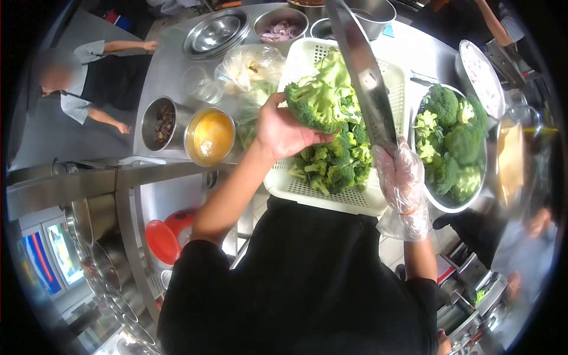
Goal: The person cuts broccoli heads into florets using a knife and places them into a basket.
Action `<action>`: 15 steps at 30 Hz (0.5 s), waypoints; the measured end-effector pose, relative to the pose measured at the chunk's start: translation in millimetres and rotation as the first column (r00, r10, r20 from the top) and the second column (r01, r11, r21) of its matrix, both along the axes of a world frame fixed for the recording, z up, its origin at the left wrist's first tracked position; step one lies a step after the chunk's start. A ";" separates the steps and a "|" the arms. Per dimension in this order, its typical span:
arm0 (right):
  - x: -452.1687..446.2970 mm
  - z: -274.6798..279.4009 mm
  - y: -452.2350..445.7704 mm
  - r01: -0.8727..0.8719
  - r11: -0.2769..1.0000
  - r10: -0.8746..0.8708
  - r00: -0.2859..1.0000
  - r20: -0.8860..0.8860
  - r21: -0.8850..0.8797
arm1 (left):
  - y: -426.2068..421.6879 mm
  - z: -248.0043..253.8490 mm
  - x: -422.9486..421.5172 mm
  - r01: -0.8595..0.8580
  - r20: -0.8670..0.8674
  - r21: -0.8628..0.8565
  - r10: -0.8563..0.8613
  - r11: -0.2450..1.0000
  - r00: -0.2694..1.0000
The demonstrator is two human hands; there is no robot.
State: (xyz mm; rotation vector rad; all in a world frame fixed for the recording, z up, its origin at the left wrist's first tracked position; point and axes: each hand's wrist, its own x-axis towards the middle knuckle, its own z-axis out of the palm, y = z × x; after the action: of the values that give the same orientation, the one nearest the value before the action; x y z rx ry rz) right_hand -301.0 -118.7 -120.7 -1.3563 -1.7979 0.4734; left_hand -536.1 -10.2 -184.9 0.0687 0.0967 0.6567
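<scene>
My bare left hand (pixel 287 131) grips a large head of broccoli (pixel 322 94), its pale cut stems turned up. In a clear plastic glove, my right hand (pixel 401 177) is wrapped round the handle of a broad knife (pixel 368 83); the handle itself is hidden. The blade points away from me, just right of the broccoli head. Beneath both hands is a pale perforated plastic basket (pixel 370 204), with cut broccoli florets (pixel 337 163) heaped in its near part. Right of the basket, an oval tray (pixel 435 204) holds several whole broccoli heads (pixel 464 142).
Left of the basket stand a pot of yellow liquid (pixel 210 137), a pot of dark pieces (pixel 164 125) and plastic bags (pixel 251 68). Behind are stacked metal bowls (pixel 214 32) and a bowl of sliced onion (pixel 280 26). A person (pixel 89 80) stands at left; others are at right.
</scene>
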 end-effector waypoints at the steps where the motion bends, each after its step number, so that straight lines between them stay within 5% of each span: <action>1: 0.3 3.3 1.8 -0.024 0.999 0.023 0.999 0.038 0.027 | -1.8 2.3 2.0 0.008 -0.001 0.003 -0.008 1.000 1.000; 4: 1.1 1.7 3.1 -0.020 0.996 0.016 0.999 0.042 0.088 | -7.2 8.0 6.9 -0.071 -0.101 0.060 0.077 0.996 0.992; 6: -1.0 4.6 2.4 0.000 0.996 -0.005 0.998 0.058 0.091 | -10.0 11.5 11.2 -0.245 -0.351 0.440 0.417 0.864 0.839; 7: -2.2 6.8 0.3 0.026 0.997 -0.033 0.995 0.091 0.071 | -8.7 11.9 11.7 -0.252 -0.349 0.440 0.423 0.862 0.836; 9: -7.8 11.9 -7.0 0.046 0.998 -0.052 0.991 0.126 0.050 | -6.5 17.7 13.4 -0.072 -0.395 0.877 0.797 0.475 0.457; 11: -15.9 17.2 -15.1 0.113 0.992 -0.092 0.943 0.320 -0.048 | -7.2 21.3 15.3 -0.110 -0.372 0.887 0.834 0.449 0.407; 13: -19.9 5.1 -18.3 0.096 0.995 -0.089 0.950 0.298 -0.009 | -2.4 15.5 12.9 0.109 -0.312 0.949 0.925 0.295 0.217; 15: -23.4 -0.1 -21.3 0.116 0.993 -0.111 0.961 0.254 -0.006 | -4.4 20.5 15.7 0.111 -0.309 0.950 0.930 0.292 0.196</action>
State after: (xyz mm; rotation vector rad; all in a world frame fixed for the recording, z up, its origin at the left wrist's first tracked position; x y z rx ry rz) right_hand -324.5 -140.0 -120.8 -1.5837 -1.9087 0.2661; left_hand -520.4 -14.5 -164.4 1.5990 0.9737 1.3083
